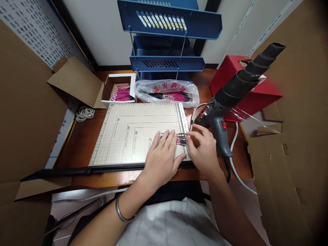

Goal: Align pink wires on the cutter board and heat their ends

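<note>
Several pink wires with black ends (pixel 181 140) lie side by side on the cream board of a paper cutter (pixel 120 136), near its right edge. My left hand (pixel 164 153) rests flat over them, fingers stretched out, hiding their left part. From the right, my right hand (pixel 203 147) reaches to the black ends, with thumb and forefinger closed on the tip of the topmost wire. The cutter's black handle (pixel 66 172) is down along the front edge of the board.
A grey heat gun (pixel 225 102) stands nozzle up at the right, by a red box (pixel 261 92). Behind the board are an open carton (pixel 133 87) and a plastic bag (pixel 166 89), both with pink and black wires. Blue trays (pixel 169 63) rise behind; cardboard (pixel 287 177) flanks the table.
</note>
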A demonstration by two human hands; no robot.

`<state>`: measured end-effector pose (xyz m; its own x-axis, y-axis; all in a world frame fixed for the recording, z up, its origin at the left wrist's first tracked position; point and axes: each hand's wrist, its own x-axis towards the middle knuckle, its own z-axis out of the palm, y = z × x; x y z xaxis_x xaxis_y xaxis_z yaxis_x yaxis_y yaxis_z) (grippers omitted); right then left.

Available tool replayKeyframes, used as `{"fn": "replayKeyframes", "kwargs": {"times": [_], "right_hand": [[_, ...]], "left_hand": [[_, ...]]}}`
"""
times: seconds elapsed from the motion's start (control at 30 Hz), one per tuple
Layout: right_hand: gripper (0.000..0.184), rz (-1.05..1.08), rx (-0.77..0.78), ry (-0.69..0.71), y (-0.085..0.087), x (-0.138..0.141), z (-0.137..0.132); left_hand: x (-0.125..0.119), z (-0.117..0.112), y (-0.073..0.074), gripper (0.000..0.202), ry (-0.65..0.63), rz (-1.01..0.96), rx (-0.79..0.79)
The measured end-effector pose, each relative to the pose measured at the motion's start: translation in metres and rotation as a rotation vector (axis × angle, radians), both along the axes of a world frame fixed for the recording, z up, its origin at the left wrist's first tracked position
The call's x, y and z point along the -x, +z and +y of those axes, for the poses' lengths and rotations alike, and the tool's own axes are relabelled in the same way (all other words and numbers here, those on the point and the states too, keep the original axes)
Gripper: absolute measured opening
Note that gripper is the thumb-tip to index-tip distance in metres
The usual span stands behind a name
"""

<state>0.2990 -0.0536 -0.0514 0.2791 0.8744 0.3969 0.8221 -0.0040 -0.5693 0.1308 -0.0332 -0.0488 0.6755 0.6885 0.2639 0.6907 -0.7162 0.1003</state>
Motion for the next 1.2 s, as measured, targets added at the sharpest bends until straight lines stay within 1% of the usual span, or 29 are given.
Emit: {"fn": "replayKeyframes", "kwargs": {"times": [0.1, 0.2, 0.3, 0.37, 0.47, 0.57, 0.7, 0.83, 1.03, 1.2], "right_hand": [[0.020, 0.007, 0.046, 0.017, 0.003, 0.001, 0.008], [0.018, 0.005, 0.119, 0.041, 0.003, 0.002, 0.014], [0.015, 0.017, 0.173, 0.067, 0.002, 0.001, 0.016], [0.014, 0.029, 0.181, 0.082, 0.003, -0.001, 0.015], [0.015, 0.056, 0.135, 0.092, 0.005, -0.006, 0.011], [0.017, 0.077, 0.076, 0.109, 0.009, -0.009, 0.001], [0.032, 0.061, 0.143, 0.156, 0.008, -0.006, -0.011], [0.032, 0.069, 0.163, 0.129, 0.003, -0.001, -0.012], [0.029, 0.111, 0.167, 0.123, -0.001, 0.001, -0.009], [0.035, 0.114, 0.199, 0.007, -0.003, 0.010, -0.006]], "left_hand": [[0.001, 0.002, 0.000, 0.065, 0.008, 0.021, 0.008], [-0.001, 0.001, -0.003, 0.068, -0.002, 0.024, 0.004], [-0.003, -0.004, -0.006, 0.069, -0.013, 0.019, 0.003], [-0.004, -0.006, -0.007, 0.070, -0.026, 0.010, 0.009], [-0.003, -0.006, -0.004, 0.065, -0.023, -0.006, 0.015], [-0.005, 0.001, 0.002, 0.061, 0.005, -0.008, 0.021], [-0.010, 0.013, 0.008, 0.060, 0.007, 0.003, 0.048], [-0.012, 0.014, 0.006, 0.056, 0.011, -0.007, 0.041], [-0.007, -0.002, -0.002, 0.054, 0.002, -0.002, 0.021], [-0.016, -0.007, -0.008, 0.058, -0.013, -0.007, 0.012]]}}
